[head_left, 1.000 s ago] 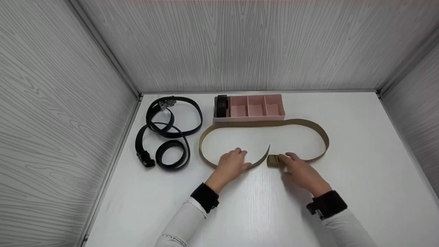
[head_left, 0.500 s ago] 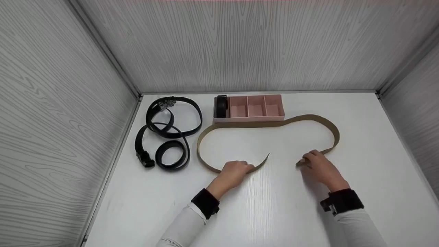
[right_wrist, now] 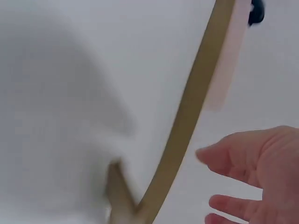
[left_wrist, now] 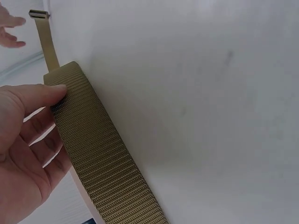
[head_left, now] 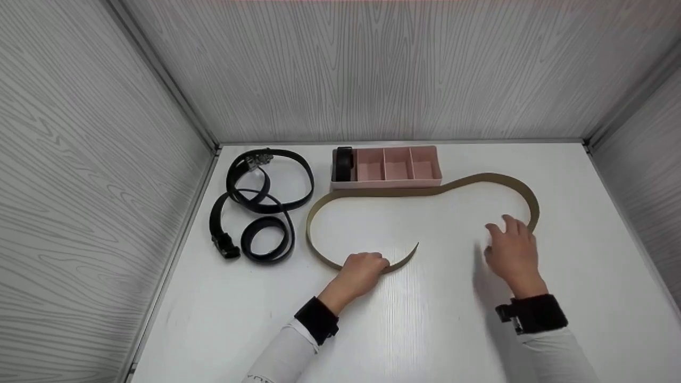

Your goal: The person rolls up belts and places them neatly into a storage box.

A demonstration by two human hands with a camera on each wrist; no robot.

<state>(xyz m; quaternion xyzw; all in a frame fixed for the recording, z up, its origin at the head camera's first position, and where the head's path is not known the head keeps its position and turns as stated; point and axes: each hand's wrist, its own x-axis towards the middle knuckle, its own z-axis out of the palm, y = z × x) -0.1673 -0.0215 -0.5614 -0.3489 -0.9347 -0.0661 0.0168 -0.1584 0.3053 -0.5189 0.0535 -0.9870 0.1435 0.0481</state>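
A tan webbing belt (head_left: 393, 192) stands on its edge in a wide open curve. My left hand (head_left: 360, 274) pinches it a short way from its free tip; in the left wrist view the thumb lies on the ribbed webbing (left_wrist: 100, 149), with the fingers behind it. Over the belt's right bend hovers my right hand (head_left: 513, 252), fingers spread and holding nothing. The right wrist view has that hand (right_wrist: 266, 172) apart from the strap. The head view hides the buckle behind the right hand, but the left wrist view has the buckle (left_wrist: 39, 14) at its top left.
Behind the belt stands a pink divided box (head_left: 391, 184), with a rolled black belt (head_left: 345, 164) in its left compartment. Several loops of black belts (head_left: 271, 207) lie at the left, one ending in a black buckle (head_left: 227, 247). Grey panels (head_left: 340, 74) border the white table.
My right hand carried the buckle end rightward, then let go of it and opened its fingers. The belt's right bend has widened. My left hand has closed on the strap near its tip.
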